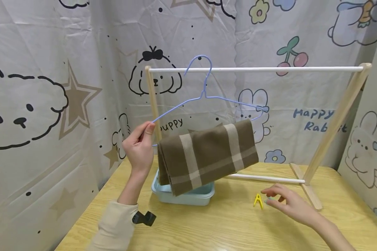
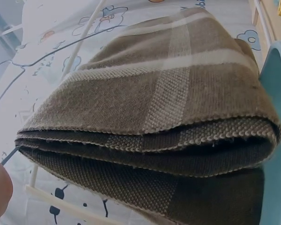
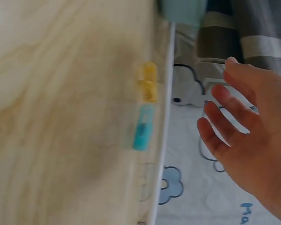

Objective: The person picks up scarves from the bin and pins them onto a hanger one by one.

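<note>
My left hand (image 1: 140, 148) pinches the left end of a blue wire hanger (image 1: 220, 98), holding it up in front of the rack. Folded over the hanger's lower bar is a brown knit scarf (image 1: 212, 148) with pale stripes, tilted, its right side higher. The left wrist view shows its layered edge (image 2: 145, 140) close up. My right hand (image 1: 290, 204) hovers over the table at the right, fingers relaxed and apart, holding nothing. Beside its fingertips is a yellow clothespin (image 1: 258, 201). A teal clothespin (image 3: 143, 129) lies next to the yellow one, mostly hidden by the fingers in the head view.
A wooden rack with a white top rail (image 1: 254, 69) stands on the wooden table (image 1: 226, 223), its right foot (image 1: 308, 190) behind my right hand. Below the scarf sits a light blue plastic basin (image 1: 185, 199). Patterned curtains (image 1: 182, 31) hang behind and at both sides.
</note>
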The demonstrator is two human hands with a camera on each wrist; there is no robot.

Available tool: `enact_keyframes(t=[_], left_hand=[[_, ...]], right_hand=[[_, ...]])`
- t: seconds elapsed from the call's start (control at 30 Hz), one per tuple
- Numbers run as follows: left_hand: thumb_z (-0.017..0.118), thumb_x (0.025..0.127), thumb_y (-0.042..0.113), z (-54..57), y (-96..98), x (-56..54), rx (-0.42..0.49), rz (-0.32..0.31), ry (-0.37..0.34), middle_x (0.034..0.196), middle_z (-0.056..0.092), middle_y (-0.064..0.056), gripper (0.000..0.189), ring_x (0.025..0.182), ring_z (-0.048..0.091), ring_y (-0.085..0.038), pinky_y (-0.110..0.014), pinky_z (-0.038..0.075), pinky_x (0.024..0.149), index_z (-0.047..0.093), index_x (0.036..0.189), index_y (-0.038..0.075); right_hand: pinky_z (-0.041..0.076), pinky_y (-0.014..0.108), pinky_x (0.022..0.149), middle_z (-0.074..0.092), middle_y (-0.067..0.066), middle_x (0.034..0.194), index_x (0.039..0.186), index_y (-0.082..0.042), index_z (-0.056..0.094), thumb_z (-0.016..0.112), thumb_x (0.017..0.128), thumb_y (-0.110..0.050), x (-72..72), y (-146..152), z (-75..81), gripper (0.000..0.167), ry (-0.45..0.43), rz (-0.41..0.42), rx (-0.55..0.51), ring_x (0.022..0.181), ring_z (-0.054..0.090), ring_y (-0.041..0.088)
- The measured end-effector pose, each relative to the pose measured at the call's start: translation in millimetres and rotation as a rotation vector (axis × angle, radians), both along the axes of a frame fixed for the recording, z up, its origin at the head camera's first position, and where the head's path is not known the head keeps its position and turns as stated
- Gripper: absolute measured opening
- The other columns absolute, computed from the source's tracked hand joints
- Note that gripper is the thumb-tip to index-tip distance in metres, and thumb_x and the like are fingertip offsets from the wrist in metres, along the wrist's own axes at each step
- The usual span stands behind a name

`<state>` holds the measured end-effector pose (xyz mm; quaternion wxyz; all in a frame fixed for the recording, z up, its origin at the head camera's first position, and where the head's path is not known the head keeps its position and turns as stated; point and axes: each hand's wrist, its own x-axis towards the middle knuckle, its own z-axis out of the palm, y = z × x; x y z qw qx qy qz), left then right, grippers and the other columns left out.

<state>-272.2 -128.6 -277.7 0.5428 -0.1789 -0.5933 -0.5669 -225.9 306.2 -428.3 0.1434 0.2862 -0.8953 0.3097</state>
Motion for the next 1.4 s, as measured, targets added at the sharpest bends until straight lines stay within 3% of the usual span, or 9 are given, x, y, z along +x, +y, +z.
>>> enact_keyframes(t=[0.17, 0.4, 0.5, 0.7, 0.87, 0.93, 1.17, 1.23, 1.4], left_hand=[[0.074, 0.088, 0.007, -6.2, 1.3, -0.2, 0.002, 0.004, 0.008, 0.07, 0.06, 0.02, 0.012, 0.052, 0.033, -0.001, -0.015, 0.025, 0.048, 0.077, 0.093, -0.004], [0.074, 0.087, 0.005, -10.8, 1.6, -0.2, 0.01, -0.002, 0.019, 0.072, 0.062, 0.023, 0.013, 0.052, 0.034, 0.0, -0.014, 0.027, 0.049, 0.076, 0.093, -0.007], [0.074, 0.087, 0.005, -13.2, 1.3, 0.3, 0.011, -0.003, 0.004, 0.071, 0.061, 0.023, 0.013, 0.053, 0.035, 0.0, -0.014, 0.027, 0.049, 0.076, 0.093, -0.007], [0.074, 0.087, 0.004, -17.9, 1.0, 0.7, 0.009, -0.017, -0.012, 0.071, 0.061, 0.022, 0.012, 0.053, 0.034, 0.001, -0.014, 0.027, 0.05, 0.075, 0.093, -0.007], [0.074, 0.087, 0.003, -19.8, -0.2, -0.5, 0.005, -0.018, -0.009, 0.073, 0.063, 0.023, 0.012, 0.052, 0.034, 0.0, -0.014, 0.027, 0.049, 0.076, 0.093, -0.006], [0.075, 0.087, 0.004, -20.3, -0.1, -0.9, 0.005, -0.012, -0.009, 0.072, 0.064, 0.02, 0.011, 0.052, 0.033, 0.0, -0.014, 0.027, 0.049, 0.076, 0.093, -0.005], [0.075, 0.086, 0.003, -21.6, 1.8, -2.2, 0.0, 0.004, 0.005, 0.069, 0.066, -0.009, 0.011, 0.052, 0.035, 0.0, -0.014, 0.029, 0.049, 0.076, 0.092, -0.006], [0.075, 0.085, 0.002, -21.7, 2.5, -1.7, -0.002, 0.001, 0.009, 0.07, 0.067, -0.004, 0.01, 0.052, 0.035, 0.001, -0.014, 0.029, 0.05, 0.076, 0.092, -0.006], [0.075, 0.085, 0.001, -21.8, 3.9, -0.4, -0.015, -0.012, 0.024, 0.073, 0.064, 0.019, 0.01, 0.052, 0.034, 0.0, -0.015, 0.028, 0.049, 0.076, 0.092, -0.006]], right_hand=[[0.049, 0.023, 0.064, 0.062, 0.0, 0.096, 0.115, -0.006, 0.068, 0.073, 0.089, -0.009, -9.3, 5, -22.8, 0.027, -0.029, 0.092, 0.05, 0.085, 0.056, 0.007], [0.043, 0.024, 0.065, 0.057, -0.004, 0.091, 0.114, -0.005, 0.07, 0.078, 0.078, -0.002, -26.4, 4, -38.1, 0.037, 0.099, 0.143, 0.18, 0.08, 0.049, 0.006], [0.039, 0.022, 0.065, 0.056, -0.006, 0.09, 0.113, -0.006, 0.071, 0.08, 0.077, -0.006, -30.4, 1, -41.0, 0.038, 0.112, 0.139, 0.199, 0.08, 0.045, 0.006], [0.034, 0.021, 0.065, 0.054, -0.011, 0.086, 0.114, -0.009, 0.072, 0.081, 0.079, -0.014, -33.3, -2, -44.0, 0.036, 0.038, 0.084, 0.231, 0.079, 0.04, 0.004], [0.026, 0.022, 0.065, 0.051, -0.017, 0.078, 0.107, -0.016, 0.072, 0.083, 0.076, -0.016, -35.0, -2, -47.7, 0.032, 0.081, 0.051, 0.256, 0.075, 0.035, 0.002], [0.025, 0.023, 0.065, 0.05, -0.018, 0.077, 0.105, -0.017, 0.072, 0.083, 0.076, -0.019, -35.3, -2, -47.8, 0.031, 0.086, 0.042, 0.258, 0.075, 0.035, 0.002], [0.031, 0.022, 0.064, 0.051, -0.019, 0.08, 0.094, -0.024, 0.071, 0.086, 0.073, -0.032, -33.7, -2, -46.0, 0.027, 0.137, 0.073, 0.266, 0.075, 0.039, -0.001], [0.036, 0.023, 0.065, 0.052, -0.017, 0.084, 0.092, -0.025, 0.07, 0.086, 0.072, -0.032, -33.8, -3, -45.4, 0.026, 0.151, 0.104, 0.262, 0.078, 0.043, 0.0], [0.046, 0.027, 0.071, 0.06, -0.009, 0.099, 0.101, -0.02, 0.07, 0.085, 0.073, -0.023, -32.7, -6, -46.0, 0.032, 0.158, 0.154, 0.296, 0.088, 0.051, 0.006]])
